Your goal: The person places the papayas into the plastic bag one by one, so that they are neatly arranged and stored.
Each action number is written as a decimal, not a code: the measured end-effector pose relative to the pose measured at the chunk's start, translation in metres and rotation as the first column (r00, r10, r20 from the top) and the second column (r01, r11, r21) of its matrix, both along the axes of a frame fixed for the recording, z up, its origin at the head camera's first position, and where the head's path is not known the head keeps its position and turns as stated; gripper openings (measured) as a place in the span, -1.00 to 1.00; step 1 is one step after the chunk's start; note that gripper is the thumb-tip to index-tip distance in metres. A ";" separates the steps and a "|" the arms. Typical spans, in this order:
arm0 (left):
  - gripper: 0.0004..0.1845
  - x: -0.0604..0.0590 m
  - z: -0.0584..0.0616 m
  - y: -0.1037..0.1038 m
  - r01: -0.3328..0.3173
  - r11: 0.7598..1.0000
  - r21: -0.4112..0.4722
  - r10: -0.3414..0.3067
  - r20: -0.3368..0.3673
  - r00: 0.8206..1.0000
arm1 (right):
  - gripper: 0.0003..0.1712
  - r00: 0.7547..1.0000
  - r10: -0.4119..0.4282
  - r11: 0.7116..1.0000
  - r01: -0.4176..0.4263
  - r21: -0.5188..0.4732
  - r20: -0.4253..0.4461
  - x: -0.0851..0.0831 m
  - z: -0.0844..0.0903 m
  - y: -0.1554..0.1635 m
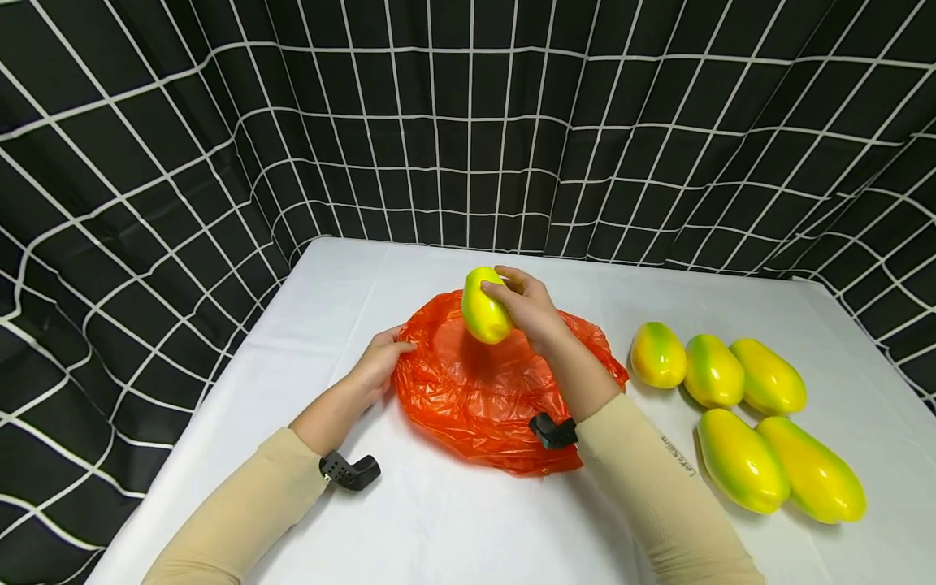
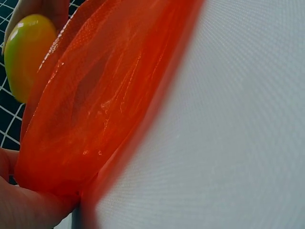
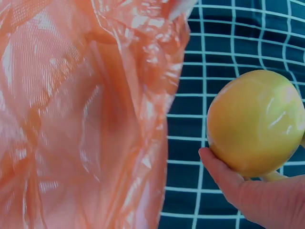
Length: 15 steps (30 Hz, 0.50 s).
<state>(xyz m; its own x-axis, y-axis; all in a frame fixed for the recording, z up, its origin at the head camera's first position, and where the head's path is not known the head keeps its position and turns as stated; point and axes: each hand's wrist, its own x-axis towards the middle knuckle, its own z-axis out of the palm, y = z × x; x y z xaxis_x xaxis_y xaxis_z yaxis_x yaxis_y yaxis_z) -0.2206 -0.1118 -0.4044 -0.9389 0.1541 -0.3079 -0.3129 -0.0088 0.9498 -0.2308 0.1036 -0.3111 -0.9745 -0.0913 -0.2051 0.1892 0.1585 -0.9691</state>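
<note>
On the white surface (image 1: pixel 453 520) in the head view, right hand (image 1: pixel 530 307) grasping a yellow-green fruit (image 1: pixel 485 306) above the orange bag (image 1: pixel 483 390), left hand (image 1: pixel 380 361) pinching the bag's nine o'clock edge, five fruits (image 1: pixel 738 406) at three o'clock, left wrist view, bag (image 2: pixel 95 109) blurred, fruit (image 2: pixel 26 52) at ten o'clock, hand (image 2: pixel 24 205) cut off, right wrist view, fingers (image 3: pixel 224 171) under fruit (image 3: pixel 257 121), bag (image 3: pixel 81 114) at nine o'clock.

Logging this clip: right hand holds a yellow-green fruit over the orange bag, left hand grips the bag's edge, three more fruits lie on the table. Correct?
Not quite: five fruits lie on the table, as the head view shows. The rest stands.
</note>
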 end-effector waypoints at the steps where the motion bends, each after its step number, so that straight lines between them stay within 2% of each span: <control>1: -0.47 0.000 0.000 0.000 0.001 1.000 0.001 -0.001 -0.002 1.000 | -0.33 1.000 -0.008 1.000 0.008 0.004 0.003 -0.002 -0.002 -0.003; 7: -0.48 0.001 0.000 0.001 -0.001 1.000 0.003 0.001 -0.007 1.000 | -0.32 1.000 -0.025 0.998 0.025 0.061 0.000 -0.008 -0.012 -0.021; 15: -0.46 0.001 0.002 0.001 0.011 1.000 -0.021 -0.012 -0.024 1.000 | -0.32 1.000 0.023 0.984 -0.021 0.179 -0.009 -0.009 -0.025 -0.041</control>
